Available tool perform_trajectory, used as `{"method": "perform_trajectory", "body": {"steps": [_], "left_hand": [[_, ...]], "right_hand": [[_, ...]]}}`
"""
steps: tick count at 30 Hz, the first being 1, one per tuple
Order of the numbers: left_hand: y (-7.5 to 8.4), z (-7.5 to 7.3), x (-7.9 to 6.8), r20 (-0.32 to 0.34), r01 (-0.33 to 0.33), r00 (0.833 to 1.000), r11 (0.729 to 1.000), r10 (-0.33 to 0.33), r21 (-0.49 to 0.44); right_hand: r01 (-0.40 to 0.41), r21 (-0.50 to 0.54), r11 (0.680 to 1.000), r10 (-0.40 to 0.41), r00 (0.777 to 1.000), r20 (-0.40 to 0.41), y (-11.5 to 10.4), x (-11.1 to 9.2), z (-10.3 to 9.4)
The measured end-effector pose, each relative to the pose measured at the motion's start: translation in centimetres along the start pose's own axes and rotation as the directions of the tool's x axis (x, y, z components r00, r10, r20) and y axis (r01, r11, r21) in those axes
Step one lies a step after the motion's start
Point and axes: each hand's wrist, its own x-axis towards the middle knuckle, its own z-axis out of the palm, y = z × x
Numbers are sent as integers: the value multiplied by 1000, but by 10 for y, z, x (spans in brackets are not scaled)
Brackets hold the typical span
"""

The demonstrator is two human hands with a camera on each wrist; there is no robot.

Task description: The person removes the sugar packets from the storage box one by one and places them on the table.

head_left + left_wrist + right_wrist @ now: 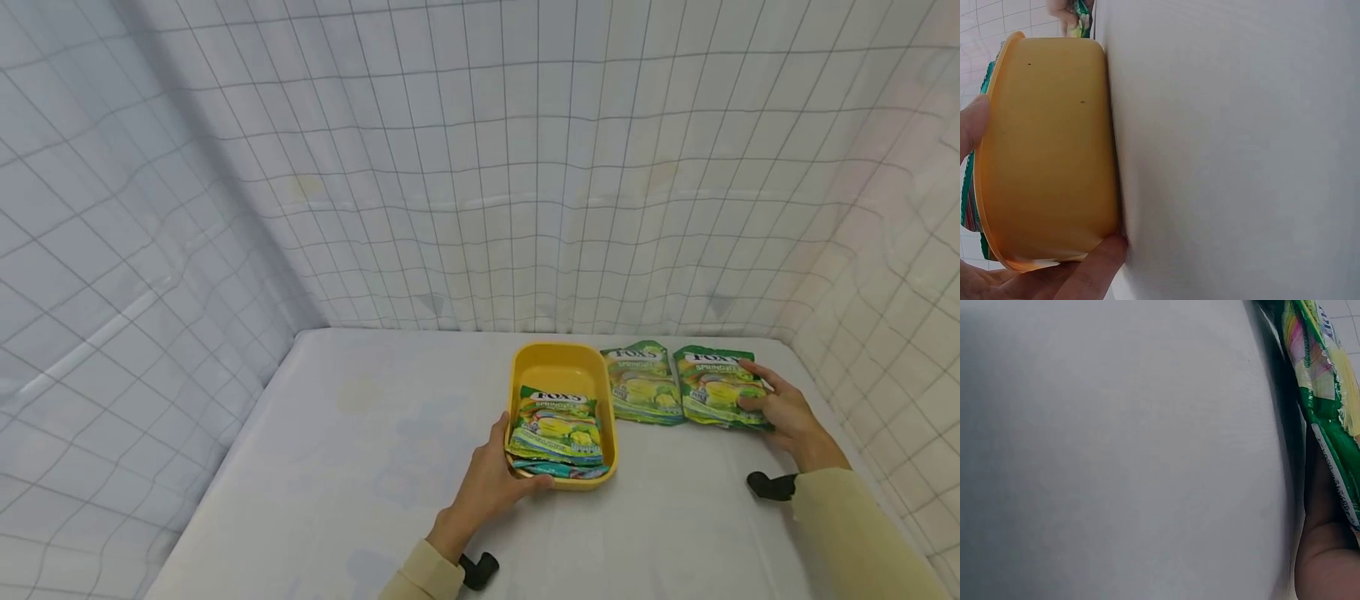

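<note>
At the front left corner of a yellow plastic tub (558, 367), my left hand (491, 479) grips the wall, thumb along the near rim and fingers around the side. In the left wrist view the tub's side (1047, 144) stands upright on the table. Inside lie green candy bags (558, 429) marked FOX'S, with a teal one showing beneath at the near end. My right hand (787, 408) holds the right edge of another green candy bag (716, 385), its thumb over the front. The right wrist view shows that bag (1322, 381) with a finger beneath its edge.
Between the tub and the held bag lies a green FOX'S candy bag (643, 385). White cloth covers the table (352, 450). Grid-patterned curtains (480, 183) rise behind and at both sides. Black devices (480, 571) are worn at both wrists.
</note>
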Motion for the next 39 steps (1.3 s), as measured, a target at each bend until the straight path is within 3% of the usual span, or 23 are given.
{"method": "perform_trajectory", "body": {"steps": [7,15,29,32,39], "left_hand": [[-1,1,1,6,11,1000,1000,-11,-7],[0,0,0,8,23,1000,999,-23,-26],[0,0,1,9,15,1000,1000,-14,-28],[0,0,1,9,10,1000,1000,-10,-25],[-1,1,1,6,1,1000,1000,-1,-20]], "right_hand": [[0,-105,994,-3,1000,-29,1,6,-2],[58,-197,979,-54,998,28,-1,6,-1],[105,-355,929,-96,994,43,-3,11,6],[122,-428,895,-116,992,41,-5,9,8],[149,-640,754,-192,981,3,-7,2,17]]}}
